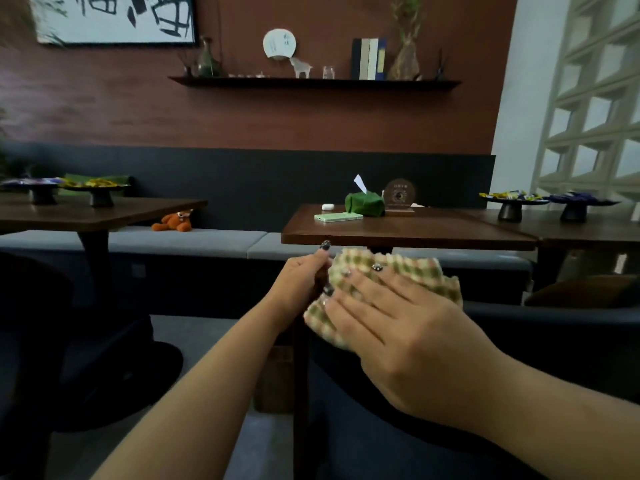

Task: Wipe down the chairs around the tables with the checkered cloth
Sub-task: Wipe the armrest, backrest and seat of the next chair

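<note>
Your right hand lies flat, fingers straight, on the checkered cloth, pressing it against the dark chair back's top edge. Your left hand pinches the cloth's left corner; the unwiped edge runs rightward.

Both forearms are bare to the lower edge of the view, with no sleeve, watch or bracelet showing; the left hand and the right hand wear no rings. The fingernails are long and decorated; some are dark with pale speckles, others pale and glossy.
</note>
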`<state>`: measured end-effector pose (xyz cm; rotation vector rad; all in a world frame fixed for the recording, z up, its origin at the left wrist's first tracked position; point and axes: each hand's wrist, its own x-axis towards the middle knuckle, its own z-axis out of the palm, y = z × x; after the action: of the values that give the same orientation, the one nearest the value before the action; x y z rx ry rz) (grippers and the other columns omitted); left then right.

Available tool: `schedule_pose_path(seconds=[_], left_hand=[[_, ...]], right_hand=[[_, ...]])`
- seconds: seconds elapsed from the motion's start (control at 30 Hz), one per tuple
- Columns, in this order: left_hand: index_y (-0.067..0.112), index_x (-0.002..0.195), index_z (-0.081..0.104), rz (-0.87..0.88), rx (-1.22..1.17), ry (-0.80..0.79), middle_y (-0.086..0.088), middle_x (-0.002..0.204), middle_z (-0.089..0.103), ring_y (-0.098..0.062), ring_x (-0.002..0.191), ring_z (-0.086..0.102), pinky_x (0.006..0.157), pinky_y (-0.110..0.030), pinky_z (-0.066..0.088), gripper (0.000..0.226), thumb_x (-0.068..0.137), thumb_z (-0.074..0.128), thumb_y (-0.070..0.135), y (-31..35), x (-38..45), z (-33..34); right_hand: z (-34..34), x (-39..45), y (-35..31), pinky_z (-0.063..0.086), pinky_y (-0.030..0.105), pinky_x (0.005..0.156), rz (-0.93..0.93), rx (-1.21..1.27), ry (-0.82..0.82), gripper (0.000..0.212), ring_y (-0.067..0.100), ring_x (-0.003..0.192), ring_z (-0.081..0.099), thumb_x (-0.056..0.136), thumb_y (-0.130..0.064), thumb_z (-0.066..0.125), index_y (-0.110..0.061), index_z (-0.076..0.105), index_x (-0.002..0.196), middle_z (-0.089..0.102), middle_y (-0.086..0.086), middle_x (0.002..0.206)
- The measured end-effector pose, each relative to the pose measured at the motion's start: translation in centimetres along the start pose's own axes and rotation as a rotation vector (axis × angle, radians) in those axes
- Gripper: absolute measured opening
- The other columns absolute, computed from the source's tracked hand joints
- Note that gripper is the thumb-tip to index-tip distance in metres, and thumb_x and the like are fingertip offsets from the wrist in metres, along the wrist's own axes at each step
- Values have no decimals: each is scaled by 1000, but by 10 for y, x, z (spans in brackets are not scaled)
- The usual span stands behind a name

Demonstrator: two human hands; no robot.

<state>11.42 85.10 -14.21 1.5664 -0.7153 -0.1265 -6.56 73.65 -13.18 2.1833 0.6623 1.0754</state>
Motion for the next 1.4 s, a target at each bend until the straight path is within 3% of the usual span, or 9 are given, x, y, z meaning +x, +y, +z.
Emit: schedule_pose_path(seconds=[0.27,0.4,0.63,0.8,0.9,1.07,1.17,1.3,1.4], left_hand=[[11,76,77,50,-288,-87,-13,85,73,-17,73,69,64,-23,54,59,102,31,38,-20,6,3],[7,78,77,38,-363,-162,-13,85,73,-18,75,70,65,-23,54,61,102,28,35,-20,6,-2],[12,59,73,0,-473,-208,-6,64,67,-16,64,66,61,-21,52,63,99,28,32,-22,10,-7],[2,82,77,39,-496,-300,-18,92,73,-23,87,69,75,-26,54,64,95,20,28,-24,12,-9],[3,84,77,55,-468,-307,-18,96,73,-24,93,68,79,-27,53,63,94,21,28,-26,13,-10],[6,83,77,57,-436,-295,-16,94,72,-23,90,69,79,-30,53,61,93,23,31,-26,11,-9],[6,81,74,38,-446,-232,-14,88,71,-22,85,68,78,-34,51,58,94,24,31,-25,8,-3],[11,66,74,56,-485,-126,-9,75,70,-18,72,67,64,-25,54,58,95,26,27,-23,2,10],[16,59,73,38,-521,-100,-1,65,67,-14,63,64,59,-21,51,52,92,34,28,-22,2,14]], right_hand=[[27,-1,-12,23,69,105,-461,-440,-356,38,53,130,35,98,-28,45,-11,58,129,49,28,136],[28,13,-17,44,53,100,-292,-396,-217,39,45,120,53,99,-11,32,-4,66,117,61,25,122],[49,35,-31,45,51,100,-50,-494,-157,37,48,118,52,98,-13,41,7,56,124,57,31,125],[75,19,-56,39,49,106,-204,-571,-307,42,46,122,50,96,-19,44,1,52,132,56,27,128],[87,7,-65,32,57,106,-394,-646,-321,48,50,121,48,94,7,23,3,50,133,54,30,128],[93,-7,-79,19,65,106,-682,-626,-591,44,56,127,36,100,-23,36,0,48,136,47,30,136],[83,-8,-81,32,57,106,-732,-580,-767,36,45,121,50,98,-26,43,-11,62,124,60,18,126],[56,5,-52,50,44,95,-230,-374,-265,26,34,109,63,85,-17,58,-11,74,105,71,13,108],[31,14,-18,46,49,99,17,-325,52,30,41,111,60,91,-2,44,5,68,108,66,26,113]])
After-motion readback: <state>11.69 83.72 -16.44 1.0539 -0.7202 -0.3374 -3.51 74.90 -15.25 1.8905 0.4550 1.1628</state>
